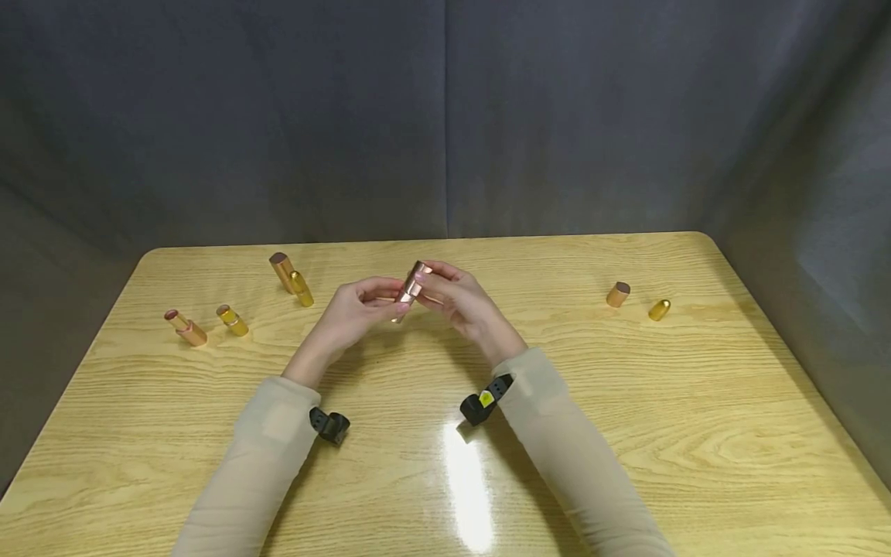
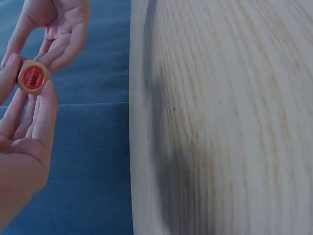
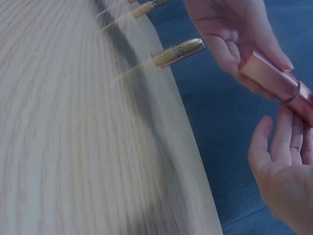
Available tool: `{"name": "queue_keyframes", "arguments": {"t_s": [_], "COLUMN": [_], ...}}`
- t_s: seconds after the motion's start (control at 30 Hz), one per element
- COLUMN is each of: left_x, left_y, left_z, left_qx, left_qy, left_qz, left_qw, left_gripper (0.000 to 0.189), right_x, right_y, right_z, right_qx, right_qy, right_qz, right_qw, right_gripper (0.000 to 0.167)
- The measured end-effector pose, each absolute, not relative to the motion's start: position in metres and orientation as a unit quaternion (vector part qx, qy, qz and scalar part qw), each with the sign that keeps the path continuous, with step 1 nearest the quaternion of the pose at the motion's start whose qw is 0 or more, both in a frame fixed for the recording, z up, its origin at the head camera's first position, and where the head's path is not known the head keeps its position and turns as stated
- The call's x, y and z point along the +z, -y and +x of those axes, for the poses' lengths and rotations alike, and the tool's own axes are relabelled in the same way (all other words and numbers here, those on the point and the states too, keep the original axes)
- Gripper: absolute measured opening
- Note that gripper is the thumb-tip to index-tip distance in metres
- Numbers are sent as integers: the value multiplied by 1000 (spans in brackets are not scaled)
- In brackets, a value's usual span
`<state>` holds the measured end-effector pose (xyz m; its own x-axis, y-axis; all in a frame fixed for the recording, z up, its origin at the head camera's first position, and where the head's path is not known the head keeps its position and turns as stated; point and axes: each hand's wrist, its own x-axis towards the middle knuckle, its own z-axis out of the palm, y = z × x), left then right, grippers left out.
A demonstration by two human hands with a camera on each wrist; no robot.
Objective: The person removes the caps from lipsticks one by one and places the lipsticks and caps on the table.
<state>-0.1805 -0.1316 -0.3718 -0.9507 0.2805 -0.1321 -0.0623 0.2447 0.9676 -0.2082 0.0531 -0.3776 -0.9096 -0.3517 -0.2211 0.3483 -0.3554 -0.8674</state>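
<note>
Over the middle of the table, a shiny rose-gold lipstick tube is held at a slant between both hands. My left hand pinches its lower part between thumb and fingers. The upper part is gripped by my right hand, the thumb lying along its near side. A round red label shows on the tube's base in the left wrist view. In the right wrist view, the tube's square-edged body has a ring-like seam toward the right hand. Fingers hide parts of the tube.
At left on the wooden table stand an uncapped rose-gold lipstick, a gold one, a copper tube and a bullet-shaped gold tube. At right are a copper cap and a rounded gold cap. Behind hangs a dark curtain.
</note>
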Motion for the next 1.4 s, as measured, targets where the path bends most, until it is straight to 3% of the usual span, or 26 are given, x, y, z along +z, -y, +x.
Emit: {"name": "queue_keyframes", "arguments": {"t_s": [0.17, 0.37, 0.77, 1.0, 1.4], "left_x": [-374, -379, -378, -375, -362], "left_y": [133, 138, 146, 156, 184], "left_z": [-180, -181, -181, -181, -173], "left_qx": [611, 590, 580, 579, 552], "left_qy": [-773, -791, -799, -801, -822], "left_qz": [79, 59, 47, 43, 46], "left_qw": [152, 153, 151, 146, 130], "left_gripper": [43, 44, 44, 43, 55], "right_x": [-375, -370, -371, -372, -373], "right_y": [-57, -69, -93, -108, -135], "right_z": [-209, -214, -219, -220, -220], "right_qx": [-840, -869, -830, -789, -718], "right_qy": [-499, -465, -541, -602, -687], "right_qz": [16, 45, 30, 18, -12], "right_qw": [211, 164, 134, 123, 107], "right_gripper": [16, 17, 25, 46, 49]}}
